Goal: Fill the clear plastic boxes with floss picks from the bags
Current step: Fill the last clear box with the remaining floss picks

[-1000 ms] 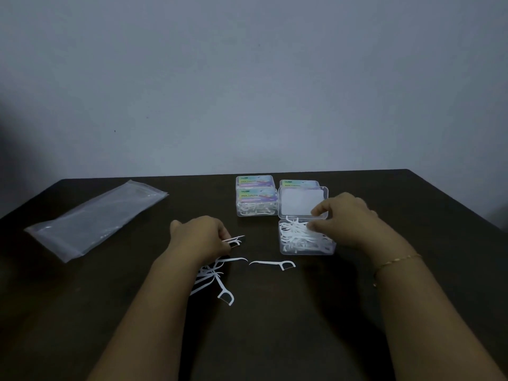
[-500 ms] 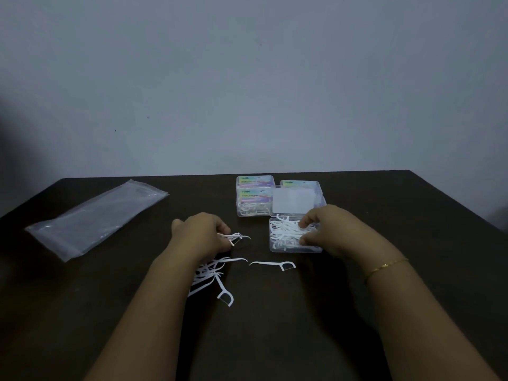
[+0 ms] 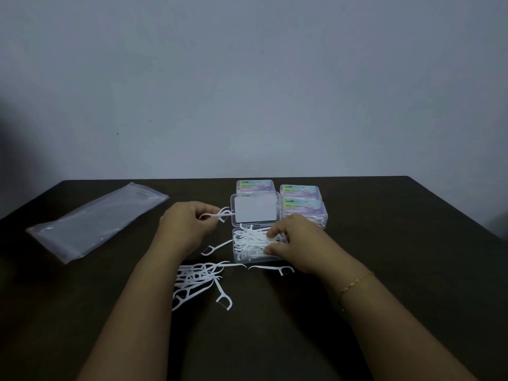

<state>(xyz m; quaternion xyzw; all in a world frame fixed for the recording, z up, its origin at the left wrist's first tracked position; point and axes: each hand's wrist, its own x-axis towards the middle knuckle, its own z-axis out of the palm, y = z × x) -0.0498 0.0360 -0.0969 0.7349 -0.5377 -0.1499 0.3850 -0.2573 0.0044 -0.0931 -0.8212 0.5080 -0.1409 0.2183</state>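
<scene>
Box (image 3: pixel 257 244) shifted left; three closed boxes (image 3: pixel 304 213).

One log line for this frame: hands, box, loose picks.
left hand: holds floss picks | right hand: in open box, on picks | loose picks: on table

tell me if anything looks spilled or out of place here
Yes: loose floss picks lie scattered on the dark table beside the open box, not in it. One single pick lies apart in front of the box. Nothing looks damaged.
</scene>
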